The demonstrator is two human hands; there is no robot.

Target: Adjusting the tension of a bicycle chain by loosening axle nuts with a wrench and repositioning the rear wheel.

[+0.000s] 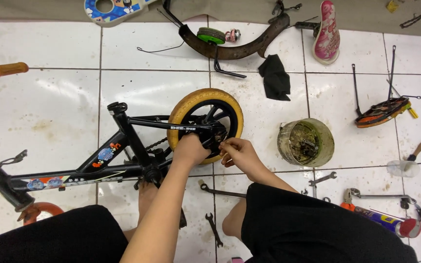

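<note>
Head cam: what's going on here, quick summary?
A person sits on a white tiled floor with a small black kids' bike frame lying on its side in front of them. Both hands are at the hub of the rear wheel, which has a tan tyre: the left hand presses against the axle area, the right hand pinches something small beside it. Spanners, a grimy tub, a spray can, a pink saddle and a removed stabiliser wheel lie around.

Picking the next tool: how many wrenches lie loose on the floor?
3: a long wrench below the hands, a small wrench between the knees, a third wrench under the grease tub. Others may be hidden.
</note>
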